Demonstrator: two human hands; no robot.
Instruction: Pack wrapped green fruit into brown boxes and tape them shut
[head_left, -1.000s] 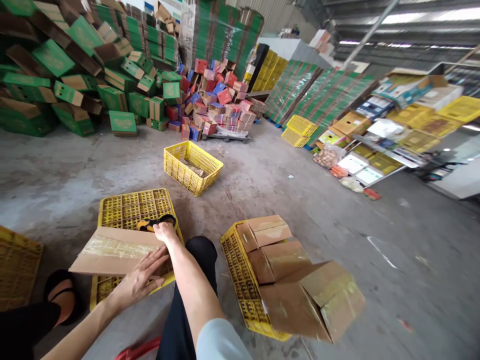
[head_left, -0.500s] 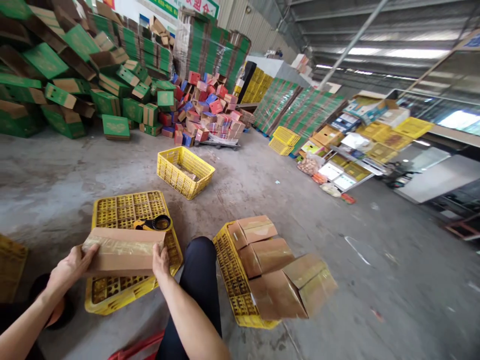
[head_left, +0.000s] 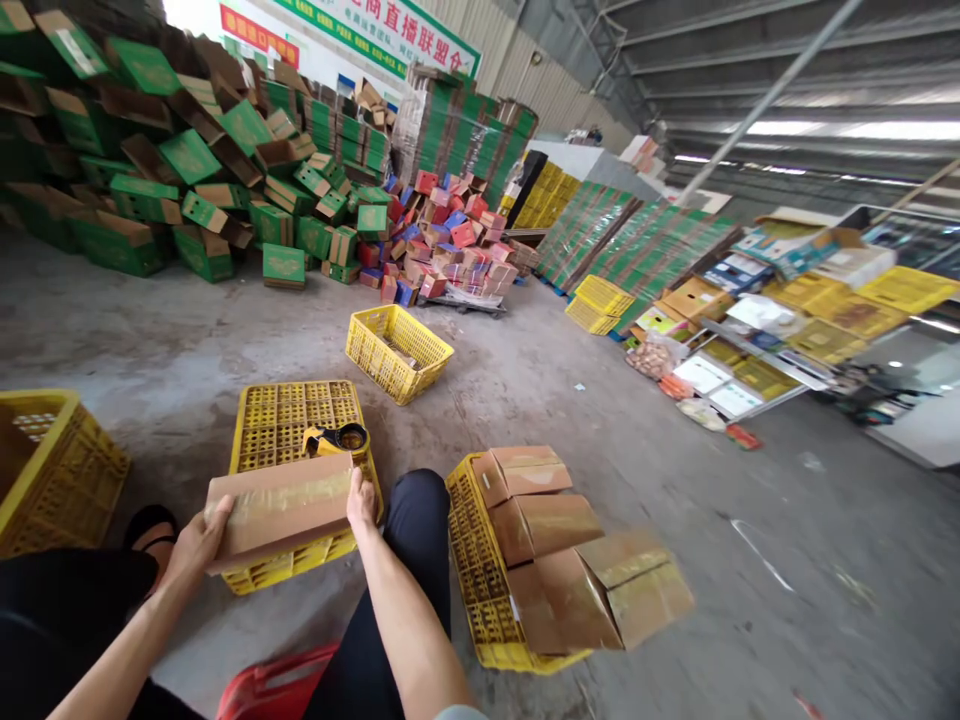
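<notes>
A long brown cardboard box (head_left: 289, 505) with clear tape along its top is held between my two hands. My left hand (head_left: 196, 540) grips its left end, thumb on the top face. At the opposite end, my right hand (head_left: 361, 500) is closed on the edge. Below the box is an upturned yellow plastic crate (head_left: 300, 400), partly covered by it. A yellow-and-black tape dispenser (head_left: 335, 438) lies on that crate, just beyond the box. To the right of my knee, several closed cardboard boxes (head_left: 574, 585) sit on another yellow crate (head_left: 476, 570).
A yellow crate (head_left: 397, 350) with something inside stands ahead, and another yellow crate (head_left: 64, 470) is at the left. Part of a red plastic seat (head_left: 259, 690) shows below me. Green cartons (head_left: 187, 160) and red and blue boxes (head_left: 450, 225) are heaped at the back.
The view has turned left, so the scene sits farther right and more of the left crate shows. Both hands still hold the box, now tilted slightly, its right end higher.
</notes>
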